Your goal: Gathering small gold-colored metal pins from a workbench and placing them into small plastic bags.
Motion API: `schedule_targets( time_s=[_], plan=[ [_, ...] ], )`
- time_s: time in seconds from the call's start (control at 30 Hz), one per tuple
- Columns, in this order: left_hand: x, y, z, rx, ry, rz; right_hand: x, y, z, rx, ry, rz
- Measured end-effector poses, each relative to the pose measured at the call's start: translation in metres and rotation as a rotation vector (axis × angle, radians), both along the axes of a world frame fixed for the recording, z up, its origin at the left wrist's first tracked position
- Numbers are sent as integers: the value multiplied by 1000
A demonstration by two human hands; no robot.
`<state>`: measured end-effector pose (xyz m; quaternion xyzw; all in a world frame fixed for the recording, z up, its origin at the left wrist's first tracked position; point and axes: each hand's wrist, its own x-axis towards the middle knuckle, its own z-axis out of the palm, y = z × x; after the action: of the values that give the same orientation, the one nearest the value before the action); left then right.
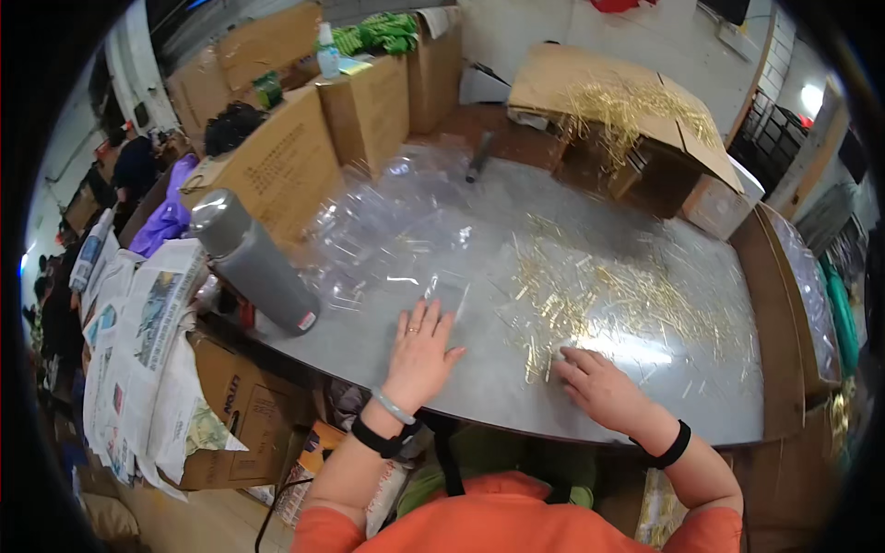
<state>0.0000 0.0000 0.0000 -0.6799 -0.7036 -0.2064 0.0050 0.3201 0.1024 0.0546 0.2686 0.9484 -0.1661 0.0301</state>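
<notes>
While our left hand (419, 355) lies flat and spread on the grey tabletop (479, 387), empty, our right hand (597, 387) presses curled fingers, seemingly holding nothing, beside scattered gold pins (599, 295).

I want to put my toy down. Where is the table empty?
Bare grey table shows along the near edge, between the left hand and right hand, and beside the grey flask. The gold sticks crowd the right side; clear plastic packs fill the far left.
</notes>
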Motion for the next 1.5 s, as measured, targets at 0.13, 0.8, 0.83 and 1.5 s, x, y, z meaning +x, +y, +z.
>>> schedule_targets(
  time_s=[0.13,0.8,0.83,1.5],
  plan=[
    [-6,-40,12,-22,26,-59,15,-50,-15,113,150,-151],
    [115,-17,-5,-12,-25,-333,-2,-63,-51,313,297,-255],
    [116,-16,-5,-30,8,-338,-3,-59,-55,299,298,-244],
    [90,-15,-4,46,-339,-454,-5,-58,-52,188,438,-215]
  ],
)
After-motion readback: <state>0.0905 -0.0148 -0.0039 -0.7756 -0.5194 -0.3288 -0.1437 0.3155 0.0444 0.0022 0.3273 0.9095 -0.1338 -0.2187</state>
